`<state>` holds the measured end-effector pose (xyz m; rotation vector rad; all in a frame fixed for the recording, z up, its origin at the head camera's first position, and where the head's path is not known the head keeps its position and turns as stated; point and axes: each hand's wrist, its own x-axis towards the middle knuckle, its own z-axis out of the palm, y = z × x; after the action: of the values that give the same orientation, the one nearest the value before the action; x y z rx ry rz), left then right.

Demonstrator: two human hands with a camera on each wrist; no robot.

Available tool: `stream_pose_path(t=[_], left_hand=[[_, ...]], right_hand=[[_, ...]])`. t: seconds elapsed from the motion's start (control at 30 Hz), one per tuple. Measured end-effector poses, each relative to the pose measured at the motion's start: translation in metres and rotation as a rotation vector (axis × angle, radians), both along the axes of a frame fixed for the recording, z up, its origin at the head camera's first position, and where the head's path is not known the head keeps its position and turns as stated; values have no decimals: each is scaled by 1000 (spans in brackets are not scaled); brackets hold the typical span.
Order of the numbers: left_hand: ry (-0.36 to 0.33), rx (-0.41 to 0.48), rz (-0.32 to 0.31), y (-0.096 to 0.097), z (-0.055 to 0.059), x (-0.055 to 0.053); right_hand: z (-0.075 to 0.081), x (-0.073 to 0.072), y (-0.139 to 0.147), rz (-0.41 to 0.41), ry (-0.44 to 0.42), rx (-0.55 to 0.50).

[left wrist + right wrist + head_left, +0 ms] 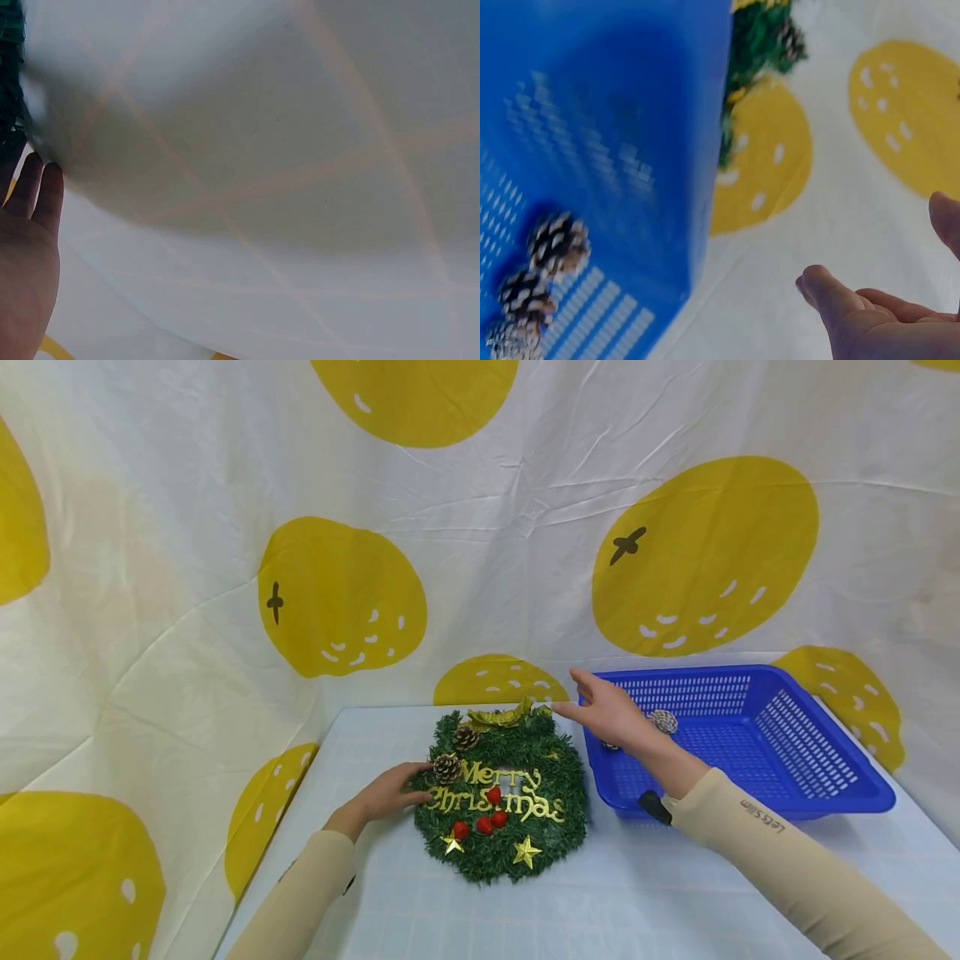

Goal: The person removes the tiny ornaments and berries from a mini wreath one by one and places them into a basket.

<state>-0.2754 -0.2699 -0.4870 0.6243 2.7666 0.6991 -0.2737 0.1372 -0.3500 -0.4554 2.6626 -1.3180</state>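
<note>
A green Christmas wreath (498, 852) lies flat on the table, with gold "Merry Christmas" lettering, red berries, gold stars, a gold ribbon at its top and two pine cones (447, 767) at its upper left. My left hand (386, 793) rests at the wreath's left edge, fingers fairly straight; the left wrist view shows the fingertips (51, 176) beside the greenery. My right hand (611, 714) is raised over the near-left rim of the blue basket (750, 760), thumb and fingers apart, holding nothing. Inside that basket sit several pine cones (558, 244).
The table (405, 910) has a pale cloth with faint checked lines. Behind it hangs a white curtain (510, 585) printed with yellow fruit. The basket stands right of the wreath, close to the curtain.
</note>
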Motion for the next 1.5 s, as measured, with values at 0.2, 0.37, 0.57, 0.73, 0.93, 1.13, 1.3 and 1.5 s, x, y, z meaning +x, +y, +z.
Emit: stream_pose_path(t=[0.2, 0.37, 0.57, 0.73, 0.93, 1.13, 1.3, 1.5], left_hand=[[0, 8, -1, 0, 0, 0], [4, -3, 5, 0, 0, 1], [2, 13, 7, 1, -1, 0], [4, 9, 3, 0, -1, 0], [6, 1, 7, 1, 1, 2], [-2, 9, 16, 2, 1, 2], [2, 7, 6, 1, -1, 1], [30, 7, -11, 0, -2, 1]], right_hand=[[-10, 14, -18, 59, 13, -14], [-22, 23, -30, 78, -3, -28], [-40, 31, -43, 83, -9, -67], [-57, 35, -55, 85, -4, -130], [-74, 38, -69, 67, -20, -153], [-85, 41, -76, 71, -24, -174], [-91, 43, -80, 99, -5, -161], [-99, 45, -85, 125, 20, -135]])
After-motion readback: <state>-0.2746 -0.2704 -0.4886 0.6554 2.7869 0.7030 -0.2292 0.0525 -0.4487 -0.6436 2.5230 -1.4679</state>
